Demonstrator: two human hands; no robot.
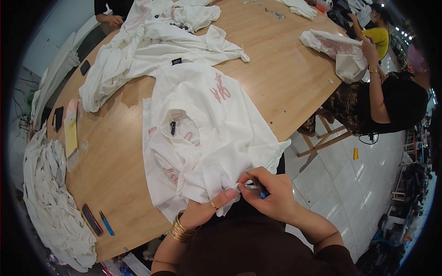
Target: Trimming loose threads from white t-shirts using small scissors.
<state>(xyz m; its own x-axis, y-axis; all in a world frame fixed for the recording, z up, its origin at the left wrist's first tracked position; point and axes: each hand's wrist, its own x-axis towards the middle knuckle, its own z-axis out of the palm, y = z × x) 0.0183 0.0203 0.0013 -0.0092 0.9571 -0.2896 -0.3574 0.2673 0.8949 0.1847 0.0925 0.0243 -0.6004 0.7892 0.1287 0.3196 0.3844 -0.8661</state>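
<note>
A white T-shirt point(230, 133) with pink lettering lies over the table edge in front of me, its hem gathered near my body. My left hand point(209, 209), with rings of gold bangles at the wrist, is closed on a fold of this shirt. Close beside it, my right hand point(271, 195) pinches at the same bit of cloth. Small thread snips point(264, 194) with a blue part sit within the right hand, mostly hidden by the fingers. Whether a loose thread is between the fingertips is too small to tell.
More white shirts point(152, 46) are heaped at the far left, and a white cloth pile point(55, 198) hangs over the left edge. Blue tweezers or snips point(107, 223) and a phone point(92, 220) lie nearby. A seated person point(391, 101) handles a white garment point(347, 64) at right.
</note>
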